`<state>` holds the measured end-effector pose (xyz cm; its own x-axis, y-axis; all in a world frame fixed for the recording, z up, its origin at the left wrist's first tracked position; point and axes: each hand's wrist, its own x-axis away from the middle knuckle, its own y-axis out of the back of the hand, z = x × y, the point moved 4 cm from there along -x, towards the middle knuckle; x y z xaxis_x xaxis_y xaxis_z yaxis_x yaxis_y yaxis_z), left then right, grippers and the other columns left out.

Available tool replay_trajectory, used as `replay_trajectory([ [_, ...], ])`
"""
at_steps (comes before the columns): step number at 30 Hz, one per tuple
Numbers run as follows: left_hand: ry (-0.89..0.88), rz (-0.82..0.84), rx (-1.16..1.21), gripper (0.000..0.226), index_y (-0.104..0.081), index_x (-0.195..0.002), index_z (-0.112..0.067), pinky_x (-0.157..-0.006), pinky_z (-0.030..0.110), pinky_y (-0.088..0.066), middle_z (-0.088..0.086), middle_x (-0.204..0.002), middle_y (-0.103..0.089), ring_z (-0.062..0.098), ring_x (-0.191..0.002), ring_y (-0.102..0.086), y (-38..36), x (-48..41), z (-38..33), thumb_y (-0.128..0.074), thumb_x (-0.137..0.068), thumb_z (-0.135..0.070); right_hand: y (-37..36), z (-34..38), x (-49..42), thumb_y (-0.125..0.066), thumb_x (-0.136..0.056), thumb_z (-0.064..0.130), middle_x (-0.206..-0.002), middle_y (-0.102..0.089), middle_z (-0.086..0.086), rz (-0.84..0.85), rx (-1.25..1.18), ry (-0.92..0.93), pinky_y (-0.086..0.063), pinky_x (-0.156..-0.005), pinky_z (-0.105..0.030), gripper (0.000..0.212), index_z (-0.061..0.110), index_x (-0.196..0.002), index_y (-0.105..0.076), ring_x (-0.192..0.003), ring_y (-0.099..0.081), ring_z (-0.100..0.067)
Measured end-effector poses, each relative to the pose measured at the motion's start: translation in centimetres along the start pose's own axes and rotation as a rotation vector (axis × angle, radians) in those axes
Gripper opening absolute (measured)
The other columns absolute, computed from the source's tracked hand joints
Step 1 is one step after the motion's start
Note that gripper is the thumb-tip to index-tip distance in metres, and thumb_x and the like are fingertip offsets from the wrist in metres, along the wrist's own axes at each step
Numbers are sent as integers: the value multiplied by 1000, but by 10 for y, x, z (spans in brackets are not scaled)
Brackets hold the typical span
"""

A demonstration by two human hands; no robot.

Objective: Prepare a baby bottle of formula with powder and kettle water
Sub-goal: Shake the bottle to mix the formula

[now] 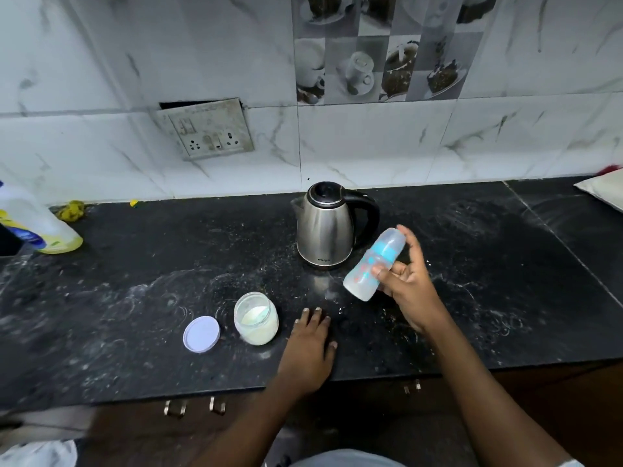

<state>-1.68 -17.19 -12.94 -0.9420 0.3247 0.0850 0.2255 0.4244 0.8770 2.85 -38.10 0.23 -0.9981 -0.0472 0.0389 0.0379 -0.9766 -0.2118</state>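
My right hand (406, 288) grips a capped baby bottle (372, 264) with a blue collar and clear cap, tilted in the air just right of the steel kettle (325, 227). The kettle stands lid down on the black counter, its black handle pointing right. An open jar of white formula powder (256, 323) sits front left of the kettle, with its pale lilac lid (201, 334) lying flat to its left. Beside the jar, on its right, my left hand (310, 345) rests flat on the counter, fingers spread and holding nothing.
The black stone counter (135, 298) is dusted with white powder smears. A detergent bottle (37, 224) and a yellow scrubber (71, 210) sit at the far left. A wall socket (210, 134) hangs above. A white packet (603, 193) lies at the far right. Drawer handles (175, 407) sit below the counter's edge.
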Motion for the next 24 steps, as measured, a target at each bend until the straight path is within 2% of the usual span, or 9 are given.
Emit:
replay_trajectory([
  [3,38,100,-149,74,-22,-168,-12,-132,46,-1,14,-178,-8,35,-165,-1,-13,2,1,-38,-108,-52,-4,-7,0,-83,-85,5,-120,-73,-25,115,44,-41,-62,-87,-44,83,45,-147,-46,-107,-73,-33],
  [6,62,138,-199,77,-19,-168,-12,-132,47,-2,14,-179,-7,35,-165,-3,-20,4,5,-35,-108,-56,10,-4,-4,-81,-84,9,-124,-72,-24,-53,-66,-18,-62,-89,-49,82,47,-147,-46,-112,-73,-32],
  [8,67,144,-217,77,-16,-169,-13,-133,48,-3,13,-179,-5,34,-165,-1,-25,7,6,-35,-108,-56,7,-1,-4,-84,-83,5,-121,-74,-25,63,15,-27,-62,-91,-47,86,45,-149,-46,-110,-73,-34],
  [12,60,102,-196,74,-15,-170,-17,-133,45,-1,8,-180,-3,30,-166,1,-26,9,9,-33,-109,-55,14,0,-3,-81,-82,4,-121,-75,-21,-56,-50,9,-61,-91,-46,85,41,-150,-45,-112,-73,-33],
  [15,61,66,-188,71,-18,-169,-18,-133,43,-5,7,-179,-7,28,-165,-3,-26,12,9,-32,-110,-54,4,-1,0,-83,-80,2,-121,-74,-24,133,37,-22,-61,-90,-40,88,40,-150,-46,-108,-74,-30],
  [17,72,33,-200,72,-17,-169,-17,-133,43,-6,8,-179,-3,29,-166,-2,-26,13,9,-30,-110,-55,5,-6,2,-85,-81,6,-121,-75,-22,95,-3,-45,-61,-93,-44,88,42,-151,-45,-113,-72,-34],
  [19,88,-5,-219,73,-14,-170,-16,-133,43,1,8,-179,3,29,-165,5,-25,10,9,-27,-111,-56,11,-7,1,-82,-80,8,-121,-75,-18,2,-50,-47,-59,-97,-50,88,43,-151,-44,-114,-72,-33],
  [22,100,-22,-242,79,-9,-170,-15,-129,40,15,6,-178,8,24,-162,17,-28,6,10,-20,-108,-62,2,-7,3,-81,-81,5,-120,-76,-19,164,35,-49,-59,-98,-46,86,45,-149,-46,-111,-73,-30],
  [24,111,-10,-266,85,-4,-171,-15,-129,39,17,6,-178,10,22,-162,19,-32,6,13,-11,-104,-67,7,-7,2,-80,-84,5,-122,-76,-17,65,-1,-37,-59,-98,-46,83,48,-148,-46,-115,-72,-31],
])
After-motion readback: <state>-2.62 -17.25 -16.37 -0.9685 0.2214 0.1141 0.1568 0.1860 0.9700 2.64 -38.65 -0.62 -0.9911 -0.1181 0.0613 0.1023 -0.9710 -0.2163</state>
